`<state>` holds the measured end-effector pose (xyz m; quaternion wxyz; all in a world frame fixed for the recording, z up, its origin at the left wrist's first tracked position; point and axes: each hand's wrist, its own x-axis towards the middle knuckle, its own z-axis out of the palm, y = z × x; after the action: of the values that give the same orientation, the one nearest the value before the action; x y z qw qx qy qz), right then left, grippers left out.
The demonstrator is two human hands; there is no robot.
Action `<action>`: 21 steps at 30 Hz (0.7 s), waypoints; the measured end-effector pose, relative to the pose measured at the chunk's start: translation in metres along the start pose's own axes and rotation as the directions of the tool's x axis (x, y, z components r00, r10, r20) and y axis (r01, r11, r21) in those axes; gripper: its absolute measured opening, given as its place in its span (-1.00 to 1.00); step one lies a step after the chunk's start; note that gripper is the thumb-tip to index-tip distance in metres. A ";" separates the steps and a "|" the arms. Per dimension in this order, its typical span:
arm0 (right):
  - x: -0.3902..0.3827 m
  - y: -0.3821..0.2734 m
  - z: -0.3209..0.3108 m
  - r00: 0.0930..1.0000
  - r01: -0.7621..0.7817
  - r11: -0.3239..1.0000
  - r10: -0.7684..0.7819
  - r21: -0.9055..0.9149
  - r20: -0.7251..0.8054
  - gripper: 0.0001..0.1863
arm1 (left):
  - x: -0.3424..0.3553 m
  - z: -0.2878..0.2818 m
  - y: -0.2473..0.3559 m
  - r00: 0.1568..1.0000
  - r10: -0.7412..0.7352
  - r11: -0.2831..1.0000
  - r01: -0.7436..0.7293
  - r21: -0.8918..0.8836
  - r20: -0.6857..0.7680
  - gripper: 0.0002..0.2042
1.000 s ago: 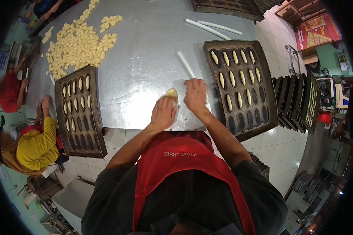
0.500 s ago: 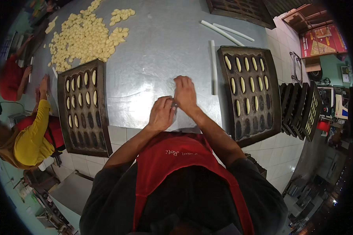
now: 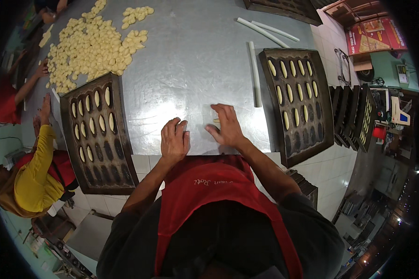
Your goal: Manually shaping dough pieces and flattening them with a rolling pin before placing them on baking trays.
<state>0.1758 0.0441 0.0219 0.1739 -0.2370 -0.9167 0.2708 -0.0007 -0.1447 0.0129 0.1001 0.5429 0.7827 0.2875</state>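
1. Left hand (image 3: 174, 141) and right hand (image 3: 226, 126) have moved apart.
2. Left grip is loosely bent, holding nothing; right grip is spread over pale dough (image 3: 216, 120) on the worktop (image 3: 172, 83); can't tell if touching.
3. Left tray (image 3: 109, 190) and right tray (image 3: 308, 157) hold dough rolls (image 3: 286, 120).
4. Far left lies a dough pile (image 3: 95, 51).

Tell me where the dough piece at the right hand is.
In the head view, the dough piece is on the table near its front edge, partly hidden by the right hand; the left hand is apart, to its left.
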 end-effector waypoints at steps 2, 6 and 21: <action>-0.029 0.007 -0.020 0.998 -0.058 0.998 0.058 -0.013 -0.020 -0.49 | 0.001 0.002 0.003 1.000 0.012 1.000 -0.012 0.005 -0.014 -0.61; -0.044 0.028 -0.046 0.987 -0.112 0.993 0.116 0.042 -0.112 -0.68 | -0.004 0.011 0.006 0.999 -0.007 1.000 0.008 0.018 -0.047 -0.60; -0.204 0.251 -0.271 0.678 -0.716 0.654 0.565 -0.246 -0.471 -0.69 | -0.103 0.072 0.107 0.974 -0.142 0.989 0.148 0.024 -0.178 -0.53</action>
<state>0.5508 0.2346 0.0522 0.1722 -0.6255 -0.7579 0.0685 0.1576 -0.1879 -0.0019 0.0411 0.4585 0.8313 0.3115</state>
